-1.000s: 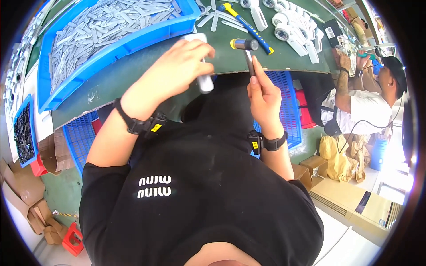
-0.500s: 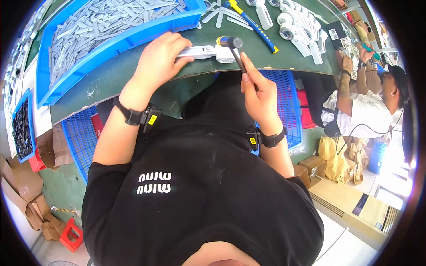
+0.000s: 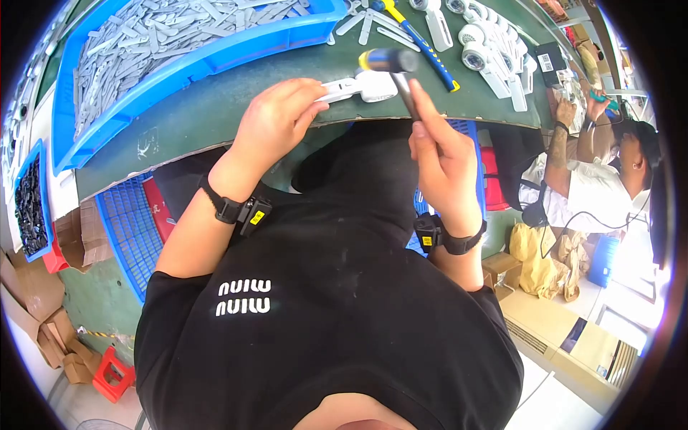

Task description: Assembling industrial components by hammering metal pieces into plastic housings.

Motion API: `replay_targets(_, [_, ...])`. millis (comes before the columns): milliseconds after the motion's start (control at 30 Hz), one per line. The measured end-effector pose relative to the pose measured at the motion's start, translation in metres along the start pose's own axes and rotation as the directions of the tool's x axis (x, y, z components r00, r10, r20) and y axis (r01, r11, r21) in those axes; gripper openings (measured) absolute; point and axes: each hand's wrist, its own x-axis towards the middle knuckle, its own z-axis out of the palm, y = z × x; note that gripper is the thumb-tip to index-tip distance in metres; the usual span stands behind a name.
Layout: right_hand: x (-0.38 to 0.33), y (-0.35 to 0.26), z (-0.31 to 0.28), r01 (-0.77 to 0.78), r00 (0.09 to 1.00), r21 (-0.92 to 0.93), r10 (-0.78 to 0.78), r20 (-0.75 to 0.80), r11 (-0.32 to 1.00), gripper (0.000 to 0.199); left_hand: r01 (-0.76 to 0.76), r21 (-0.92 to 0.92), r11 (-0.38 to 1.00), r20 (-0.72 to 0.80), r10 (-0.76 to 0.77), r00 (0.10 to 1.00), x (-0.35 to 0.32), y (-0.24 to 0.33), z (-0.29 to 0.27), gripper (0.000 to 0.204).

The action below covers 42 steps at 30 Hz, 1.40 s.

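Note:
My left hand (image 3: 283,111) is closed on the handle end of a white plastic piece with a round head (image 3: 378,86), which lies at the table's near edge. My right hand (image 3: 448,161) grips the dark handle of a mallet, with the index finger stretched along it. The mallet head (image 3: 387,61), yellow and black, is slightly blurred and sits just above the round end of the white piece. I cannot tell whether the two touch.
A blue tray (image 3: 208,54) of grey flat strips stands at the left. A blue-and-yellow-handled tool (image 3: 424,47) lies behind the mallet, beside loose grey strips (image 3: 367,27). Several white round-headed pieces (image 3: 494,57) are grouped at the right. A co-worker (image 3: 595,172) sits far right.
My hands and the white piece have shifted to the right, and the white piece is tilted more. The mallet head has moved right and slightly up. The view has shifted a little.

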Motion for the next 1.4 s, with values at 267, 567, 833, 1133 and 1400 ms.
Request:
replay_targets(267, [-0.001, 0.002, -0.009, 0.029, 0.991, 0.037, -0.024, -0.133, 0.999, 0.053, 0.041, -0.008, 0.999, -0.074, -0.042, 0.996, -0.002, -0.001, 0.001, 0.016])
replay_targets(567, [0.001, 0.037, 0.028, -0.153, 0.985, -0.029, 0.155, 0.080, 0.988, 0.048, 0.065, -0.030, 0.997, -0.053, -0.067, 0.996, -0.002, -0.001, 0.000, 0.017])
replay_targets(833, [0.002, 0.028, 0.039, -0.091, 0.994, -0.147, 0.099, 0.048, 0.985, 0.046, 0.072, -0.010, 0.997, -0.049, -0.072, 0.996, -0.003, 0.001, 0.000, 0.017])
replay_targets(1133, [-0.008, 0.025, 0.040, -0.071, 0.997, -0.093, 0.071, -0.006, 0.993, 0.049, 0.147, -0.075, 0.986, -0.029, -0.150, 0.988, -0.002, 0.003, 0.000, 0.018])
replay_targets(1400, [-0.003, 0.018, 0.049, 0.163, 0.985, -0.140, -0.170, -0.038, 0.977, 0.052, 0.280, -0.202, 0.938, 0.009, -0.284, 0.959, 0.004, 0.003, -0.004, 0.043])
